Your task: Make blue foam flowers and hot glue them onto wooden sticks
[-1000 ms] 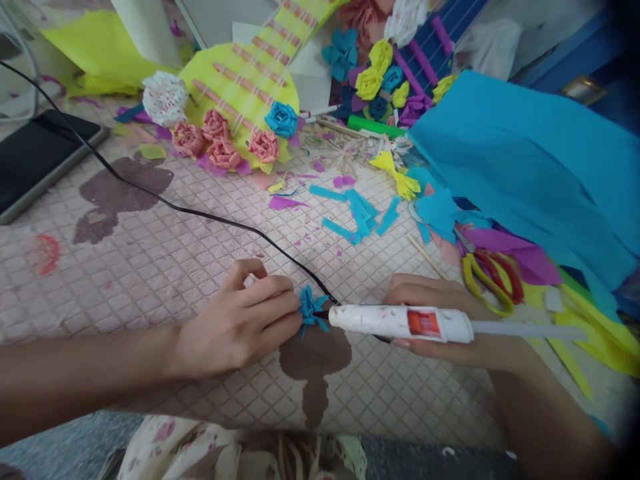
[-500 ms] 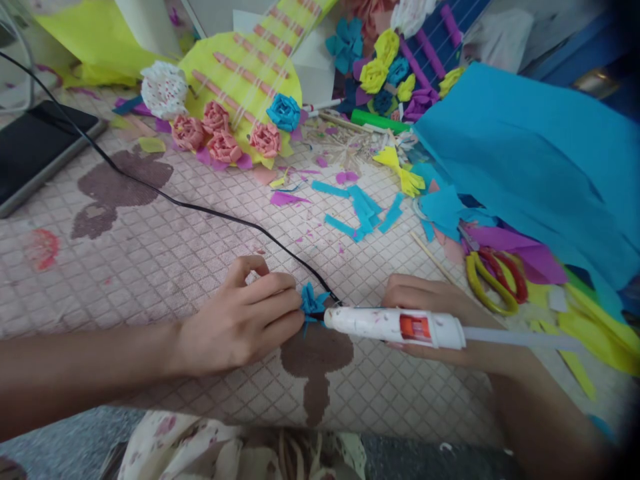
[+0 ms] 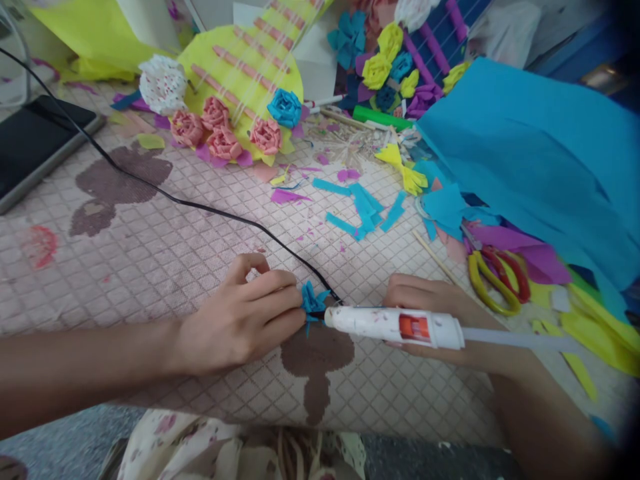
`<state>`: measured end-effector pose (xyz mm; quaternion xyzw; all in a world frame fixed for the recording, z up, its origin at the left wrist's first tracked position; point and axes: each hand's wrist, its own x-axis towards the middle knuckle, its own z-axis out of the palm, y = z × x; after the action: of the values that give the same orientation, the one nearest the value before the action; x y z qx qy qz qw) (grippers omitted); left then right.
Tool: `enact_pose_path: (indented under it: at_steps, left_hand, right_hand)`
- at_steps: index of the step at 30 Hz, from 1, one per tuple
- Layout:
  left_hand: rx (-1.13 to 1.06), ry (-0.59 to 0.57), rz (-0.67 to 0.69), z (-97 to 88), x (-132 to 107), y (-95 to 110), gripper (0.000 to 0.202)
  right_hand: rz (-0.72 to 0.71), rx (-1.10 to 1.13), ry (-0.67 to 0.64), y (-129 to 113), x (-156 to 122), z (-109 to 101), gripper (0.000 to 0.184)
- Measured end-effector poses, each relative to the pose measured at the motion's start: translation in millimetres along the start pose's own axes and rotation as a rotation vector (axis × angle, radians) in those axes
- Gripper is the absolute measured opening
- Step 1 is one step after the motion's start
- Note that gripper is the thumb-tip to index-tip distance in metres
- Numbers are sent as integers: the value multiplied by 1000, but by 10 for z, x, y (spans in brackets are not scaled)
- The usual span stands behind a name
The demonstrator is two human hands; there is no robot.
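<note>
Low over the front of the table, my left hand (image 3: pixel 247 317) pinches a small blue paper flower (image 3: pixel 313 298) between its fingertips; the petals stick out to the right. My right hand (image 3: pixel 430 293) is closed around a white hot glue gun (image 3: pixel 380 323), which lies level and points left. Its dark nozzle meets the lower edge of the flower, and my left fingertips are close beside it. A clear glue stick (image 3: pixel 515 339) juts out of the gun's back end. The grip and trigger are hidden by the gun's body and my hand.
A black cord (image 3: pixel 215 212) crosses the table to the gun. Blue paper strips (image 3: pixel 365 208) lie ahead; scissors (image 3: pixel 493 283) and a large blue sheet (image 3: pixel 530 140) are on the right. A yellow paper guitar shape (image 3: pixel 240 67) with paper roses stands behind, a phone (image 3: pixel 43 147) at left.
Both hands, the flower and the glue gun hold almost the same place. Only the view has shifted very slightly.
</note>
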<state>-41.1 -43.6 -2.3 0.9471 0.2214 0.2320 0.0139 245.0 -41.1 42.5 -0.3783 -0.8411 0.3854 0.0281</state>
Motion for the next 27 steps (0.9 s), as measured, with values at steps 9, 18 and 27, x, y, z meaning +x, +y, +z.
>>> enact_pose_path:
  at_steps: [9,18,27]
  left_hand:
    - [-21,-1,-15,5,-11,4,19]
    - [-19,-8,-27,7,-8,1,21]
    - [-60,-5,-57,9,5,13,17]
  right_hand:
    - [9,-39,-24,29,-13,-5,27]
    - [29,-27,-25,33,-35,-14,27]
    - [16,-42,-16,39,-28,-23,24]
